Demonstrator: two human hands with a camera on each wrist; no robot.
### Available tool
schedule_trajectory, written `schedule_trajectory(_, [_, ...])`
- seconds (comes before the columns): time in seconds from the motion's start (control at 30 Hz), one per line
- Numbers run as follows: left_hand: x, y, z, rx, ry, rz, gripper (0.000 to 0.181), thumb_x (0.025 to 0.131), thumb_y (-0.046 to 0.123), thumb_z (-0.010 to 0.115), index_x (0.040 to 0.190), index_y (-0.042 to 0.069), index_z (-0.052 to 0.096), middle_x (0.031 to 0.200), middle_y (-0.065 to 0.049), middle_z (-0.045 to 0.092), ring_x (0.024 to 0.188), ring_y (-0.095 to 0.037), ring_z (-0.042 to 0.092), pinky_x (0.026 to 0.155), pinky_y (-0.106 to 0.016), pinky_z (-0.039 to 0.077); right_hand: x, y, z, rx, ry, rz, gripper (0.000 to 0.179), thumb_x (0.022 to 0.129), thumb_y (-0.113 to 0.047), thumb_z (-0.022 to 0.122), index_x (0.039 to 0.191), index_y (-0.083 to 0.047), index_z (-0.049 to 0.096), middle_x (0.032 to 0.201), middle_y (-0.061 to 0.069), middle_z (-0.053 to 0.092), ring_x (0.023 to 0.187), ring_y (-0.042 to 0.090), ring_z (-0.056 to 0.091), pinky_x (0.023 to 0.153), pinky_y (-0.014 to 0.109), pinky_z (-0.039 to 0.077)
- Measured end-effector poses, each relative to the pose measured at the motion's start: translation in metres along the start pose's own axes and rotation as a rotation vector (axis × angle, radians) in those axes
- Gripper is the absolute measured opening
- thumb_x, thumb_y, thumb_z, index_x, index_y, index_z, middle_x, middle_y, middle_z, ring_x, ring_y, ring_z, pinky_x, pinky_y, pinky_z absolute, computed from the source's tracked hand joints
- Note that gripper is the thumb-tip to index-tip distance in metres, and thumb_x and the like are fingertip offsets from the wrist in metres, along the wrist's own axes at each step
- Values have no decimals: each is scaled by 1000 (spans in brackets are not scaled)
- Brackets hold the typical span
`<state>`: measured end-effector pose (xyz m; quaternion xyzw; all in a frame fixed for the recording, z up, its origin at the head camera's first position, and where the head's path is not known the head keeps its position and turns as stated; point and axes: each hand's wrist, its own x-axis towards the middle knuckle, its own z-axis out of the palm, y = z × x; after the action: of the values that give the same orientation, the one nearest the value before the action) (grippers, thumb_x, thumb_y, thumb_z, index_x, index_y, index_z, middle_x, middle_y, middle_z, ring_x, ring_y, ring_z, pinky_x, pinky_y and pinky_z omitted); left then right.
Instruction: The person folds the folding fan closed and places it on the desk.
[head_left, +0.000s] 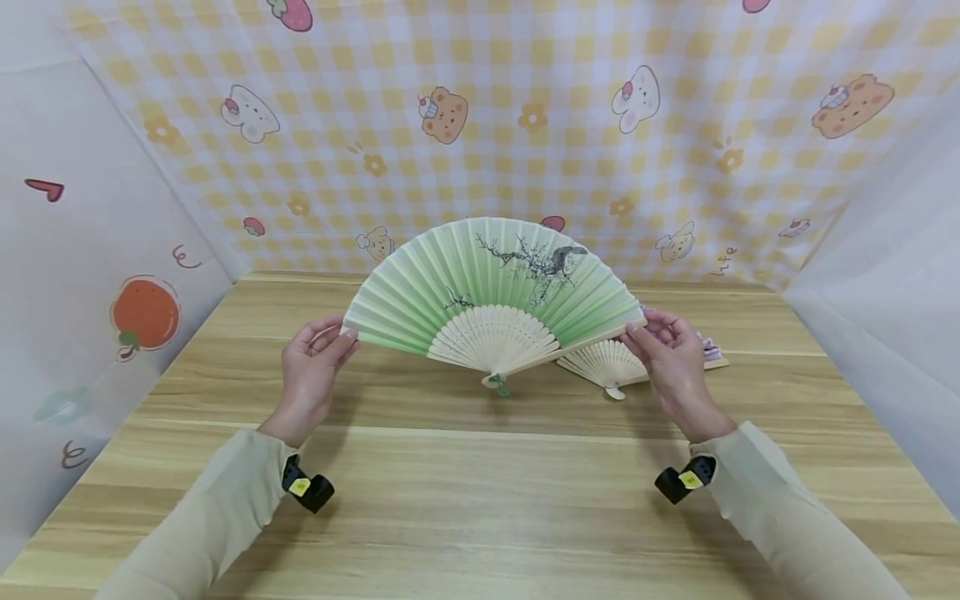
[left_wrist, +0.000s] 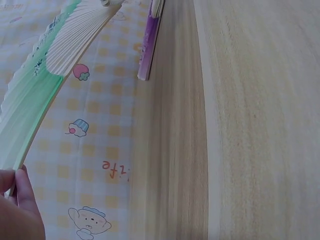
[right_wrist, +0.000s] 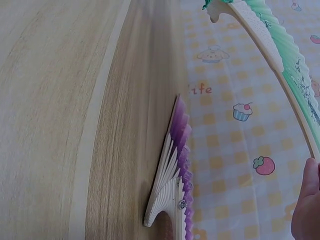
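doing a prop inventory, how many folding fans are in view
2. A green paper folding fan with bamboo ribs is held spread open above the wooden table by both hands; a purple folding fan lies on the table behind it, partly hidden.

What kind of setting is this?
Probably a staged tabletop recording booth, not a lived-in room: a wooden table enclosed by a cartoon-print checked backdrop, with a green fan held open and a purple fan lying behind.

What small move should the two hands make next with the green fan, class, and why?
Probably bring the outer ribs together to begin folding it. The green fan is spread fully, held above the table, with the left hand and the right hand each pinching an end rib. A purple fan lies below.
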<state>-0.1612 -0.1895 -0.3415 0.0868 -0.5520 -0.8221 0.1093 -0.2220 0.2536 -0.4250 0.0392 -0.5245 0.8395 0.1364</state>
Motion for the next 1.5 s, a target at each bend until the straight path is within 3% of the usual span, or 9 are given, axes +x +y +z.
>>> schedule_trajectory(0.23, [1,-1,-1,28,2,-7,20,79,-4,61,94,8,56,88,-1,61,84,-9,58,76,-20,50,-16,-27,24,65,-14,88,34,77,8,63,107,-4,53,90,8,57,84,21,62,79,31,50])
schedule_trajectory(0.27, [1,-1,0,30,1,-9,20,79,-4,62,94,8,56,88,-1,61,85,-10,58,76,-20,50,-15,-24,21,20,-12,67,37,75,6,65,109,-4,53,91,7,58,85,21,62,79,32,49])
schedule_trajectory(0.33, [1,-1,0,28,-6,-13,20,79,-3,62,95,8,56,89,-1,61,86,-10,58,77,-20,50,-23,-38,36,4,20,113,35,77,8,62,108,-4,52,91,6,57,84,19,61,81,31,49])
schedule_trajectory(0.4, [0,-1,1,22,-9,-13,20,79,-4,62,95,7,56,89,-1,60,86,-10,58,77,-20,50,-19,-33,30,7,0,88,35,77,7,62,109,-4,52,92,7,57,86,19,61,81,31,48])
schedule_trajectory(0.57, [-1,0,4,-6,-30,-8,19,79,-5,61,94,7,58,90,-2,60,87,-11,57,78,-20,49,-37,-56,57,96,-8,122,28,78,9,60,103,-1,51,87,7,57,79,18,62,76,27,51])
schedule_trajectory(0.63, [-1,0,4,-9,-38,-7,18,79,-4,61,93,7,59,91,-2,60,87,-11,57,79,-20,49,-51,-75,79,114,29,169,25,77,10,60,98,-1,51,83,7,57,76,16,62,75,26,51])
schedule_trajectory(1.5, [-4,-3,9,14,-121,-1,17,81,-3,60,90,11,61,87,1,61,83,-9,58,80,-20,49,-54,-74,84,127,-1,168,18,78,9,59,90,-3,58,84,6,61,77,15,62,76,27,51])
